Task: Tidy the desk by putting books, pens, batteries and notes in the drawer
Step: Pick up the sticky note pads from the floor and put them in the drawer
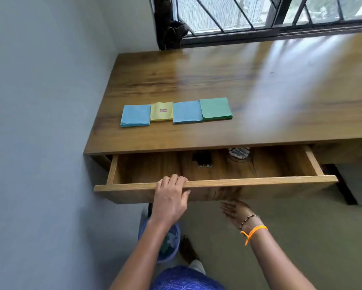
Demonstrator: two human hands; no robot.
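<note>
A wooden drawer (259, 182) stands pulled out under the desk (217, 76). My left hand (170, 195) grips the top edge of the drawer front, fingers curled over it. My right hand (235, 212) is blurred, fingers extended, just below the drawer front. On the desk lies a row of note pads: a blue pad (135, 115), a yellow pad (161, 111), a second blue pad (187, 111) and a green pad (215, 108). Inside the drawer sit dark small items (202, 159) and a pale labelled object (238, 152), partly hidden under the desktop.
A grey wall (39, 122) runs along the left of the desk. A barred window (259, 13) is behind it. A blue bin (168, 241) stands on the floor under the drawer. A dark opening (341, 185) is at the right under the desk.
</note>
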